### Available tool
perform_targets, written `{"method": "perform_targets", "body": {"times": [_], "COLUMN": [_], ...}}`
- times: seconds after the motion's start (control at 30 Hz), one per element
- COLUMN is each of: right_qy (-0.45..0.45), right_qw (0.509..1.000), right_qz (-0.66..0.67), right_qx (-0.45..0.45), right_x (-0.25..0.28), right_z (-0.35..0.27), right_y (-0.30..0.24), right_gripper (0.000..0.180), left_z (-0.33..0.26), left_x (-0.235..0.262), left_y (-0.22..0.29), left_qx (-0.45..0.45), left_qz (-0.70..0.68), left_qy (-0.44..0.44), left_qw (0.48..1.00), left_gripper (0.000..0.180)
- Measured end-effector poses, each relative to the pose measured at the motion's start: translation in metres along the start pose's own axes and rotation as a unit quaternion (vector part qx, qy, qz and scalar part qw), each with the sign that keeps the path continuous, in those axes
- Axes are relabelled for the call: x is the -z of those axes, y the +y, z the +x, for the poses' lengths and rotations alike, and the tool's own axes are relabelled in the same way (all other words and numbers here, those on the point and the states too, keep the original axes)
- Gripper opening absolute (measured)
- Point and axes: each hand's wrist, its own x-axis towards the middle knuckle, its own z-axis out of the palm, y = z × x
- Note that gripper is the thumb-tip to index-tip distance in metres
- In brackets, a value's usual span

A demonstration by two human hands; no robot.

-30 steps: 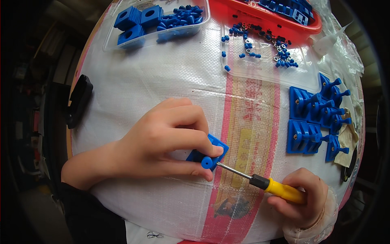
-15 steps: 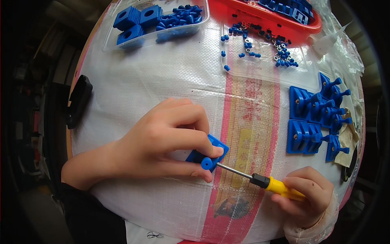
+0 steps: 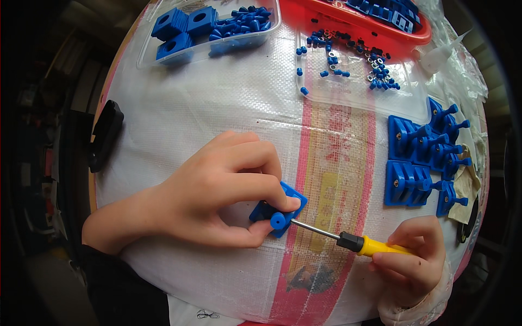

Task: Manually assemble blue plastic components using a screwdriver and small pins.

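Blue plastic bracket (image 3: 280,209), a small flat plate with a round peg at its near corner, sat just below the middle of the frame, pinched in your left hand (image 3: 217,190). Your thumb pressed it from below and your curled index finger bore down on top, the other fingers folded in over the plate, the wrist running off to the lower left. Your right hand (image 3: 410,261), at the lower right, was closed around the yellow handle of a screwdriver (image 3: 348,242); its thin steel shaft slanted up and left, the tip meeting the peg of the bracket.

Both hands rested on a white woven plastic sheet (image 3: 217,103) with a coarse weave and broad red and tan stripes running down its middle. To the right lay a cluster of finished blue brackets (image 3: 421,160), ribbed plates with pegs sticking out. At the top centre, small blue pegs and metal bits (image 3: 348,60) were scattered loose. A clear plastic tray (image 3: 206,32) at the upper left held square blue blocks with holes, and a red bin (image 3: 370,19) sat at the top edge. A black flat object (image 3: 106,136) lay at the sheet's left edge.
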Motion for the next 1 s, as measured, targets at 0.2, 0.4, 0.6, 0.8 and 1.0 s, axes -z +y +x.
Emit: {"method": "perform_targets", "body": {"times": [0.2,0.4,0.6,0.8,1.0], "right_qy": [0.056,0.026,0.043,0.035,-0.012], "right_qw": [0.997,0.999,0.997,0.995,0.996], "right_qz": [0.026,-0.043,-0.039,0.072,0.082], "right_qx": [-0.040,-0.020,-0.054,-0.057,-0.016], "right_x": [-0.005,-0.004,-0.004,-0.003,0.003], "right_z": [0.002,-0.001,0.000,0.001,0.007], "right_y": [-0.004,-0.010,-0.014,-0.003,0.001], "right_gripper": [0.038,0.041,0.033,0.027,0.032], "left_z": [0.001,0.000,0.000,-0.002,0.000], "left_x": [0.000,0.000,0.000,0.001,0.000], "left_y": [0.000,-0.002,-0.003,-0.003,-0.002], "left_qx": [0.009,0.010,0.003,0.009,0.007], "left_qz": [0.025,0.027,0.023,0.015,0.002], "left_qy": [-0.005,-0.007,-0.003,0.000,0.011], "left_qw": [1.000,1.000,1.000,1.000,1.000], "left_gripper": [0.027,0.028,0.029,0.027,0.025]}}
